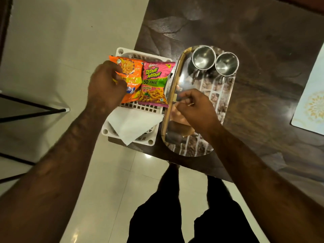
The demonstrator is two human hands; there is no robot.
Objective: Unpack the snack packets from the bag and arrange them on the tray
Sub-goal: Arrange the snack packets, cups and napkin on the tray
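Name on the pink packet (155,83): "TEDHE MEDHE" is printed in yellow-green letters across the upper half.
Brand on it: a small logo is set at 12 o'clock of the name and is read as "Bingo!" only with doubt.
Offer on it: "50% FREE" is carried on the green band at 6 o'clock of the name.
Print on the orange packet (132,74): digits resembling "40" are made out on a green band; the blue logo at 6 o'clock of it cannot be read.

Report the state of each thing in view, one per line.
left hand: grips the orange packet
orange packet: held above the white basket
pink packet: lying flat on the white basket
napkin: lying on the basket
steel cups: upright, empty, on the steel tray
steel tray: no packets yet
right hand: curled over the tray, grip unclear
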